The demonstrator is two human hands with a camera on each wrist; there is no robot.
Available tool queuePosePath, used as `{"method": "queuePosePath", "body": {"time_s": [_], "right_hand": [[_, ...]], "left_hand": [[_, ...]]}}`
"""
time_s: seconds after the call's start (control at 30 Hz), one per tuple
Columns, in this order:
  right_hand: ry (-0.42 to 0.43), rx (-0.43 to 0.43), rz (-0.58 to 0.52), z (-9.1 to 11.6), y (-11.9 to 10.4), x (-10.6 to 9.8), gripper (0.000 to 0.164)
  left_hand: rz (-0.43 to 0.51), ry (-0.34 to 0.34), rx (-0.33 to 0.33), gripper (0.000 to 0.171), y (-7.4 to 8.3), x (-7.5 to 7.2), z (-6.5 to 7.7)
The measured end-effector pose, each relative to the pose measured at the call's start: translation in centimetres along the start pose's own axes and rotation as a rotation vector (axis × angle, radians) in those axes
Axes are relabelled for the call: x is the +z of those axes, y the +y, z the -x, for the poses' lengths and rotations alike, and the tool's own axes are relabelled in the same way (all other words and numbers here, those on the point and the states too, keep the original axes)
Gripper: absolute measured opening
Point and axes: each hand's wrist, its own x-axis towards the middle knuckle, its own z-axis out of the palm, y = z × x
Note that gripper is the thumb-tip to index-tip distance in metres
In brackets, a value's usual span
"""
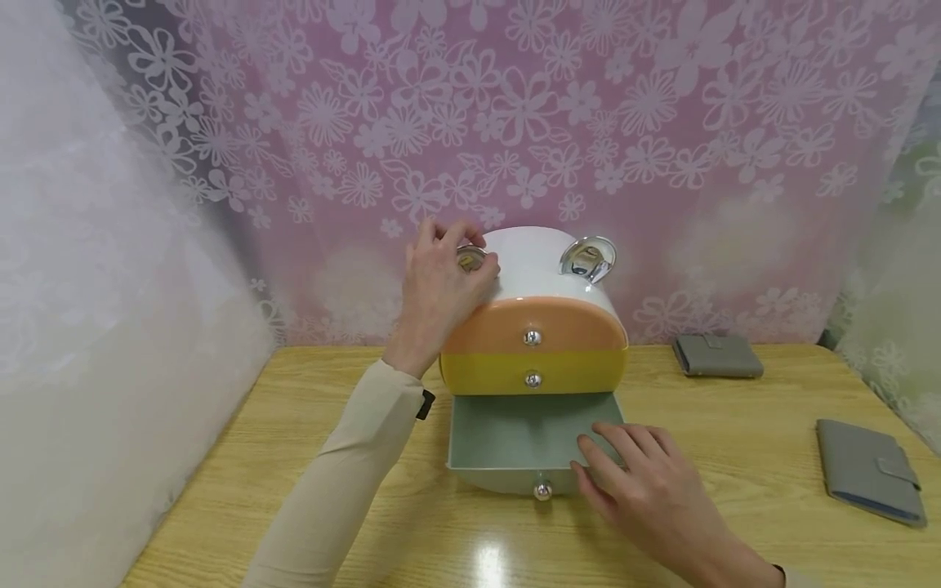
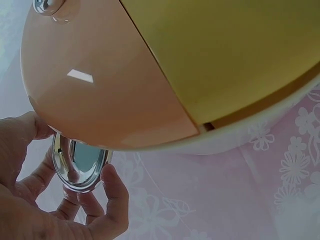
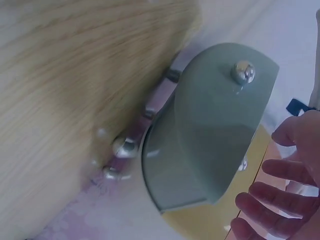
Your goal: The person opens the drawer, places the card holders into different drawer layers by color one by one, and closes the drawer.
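A small round-topped drawer box [image 1: 529, 253] stands on the table, with a white shell, silver ears and stacked drawers. The orange drawer [image 1: 573, 320] and yellow drawer [image 1: 581, 374] are closed; the green bottom drawer [image 1: 492, 480] is pulled out. My left hand [image 1: 441, 286] holds the silver ear [image 2: 80, 165] on the box's left, its thumb and fingers curled about the rim. Over the front right corner of the green drawer is my right hand [image 1: 654, 494], fingers loosely bent and spread, holding nothing. Its fingertips overlap the drawer's edge in the head view.
The other silver ear [image 1: 588, 260] sticks up on the right of the box. Two grey wallets lie to the right: one wallet [image 1: 719, 356] near the back edge, another wallet [image 1: 867, 474] nearer the right edge. A flowered pink curtain [image 1: 515, 106] hangs behind the wooden table [image 1: 331, 523].
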Motion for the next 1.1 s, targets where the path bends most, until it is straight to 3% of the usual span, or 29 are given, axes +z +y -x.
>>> {"method": "queuePosePath", "body": {"time_s": [0.2,0.83,1.1], "right_hand": [[-0.100,0.072,0.021,0.6,1.1,-0.6,0.056],[-0.073,0.224,0.072,2.4,4.9,-1.5,0.060],[-0.105,0.286,0.100,3.5,6.4,-1.7,0.071]], "left_hand": [[-0.002,0.000,-0.009,0.015,-0.1,0.0,0.1],[0.016,-0.002,-0.012,0.016,-0.1,0.3,0.1],[0.021,-0.002,-0.002,0.016,-0.2,0.2,0.2]]}}
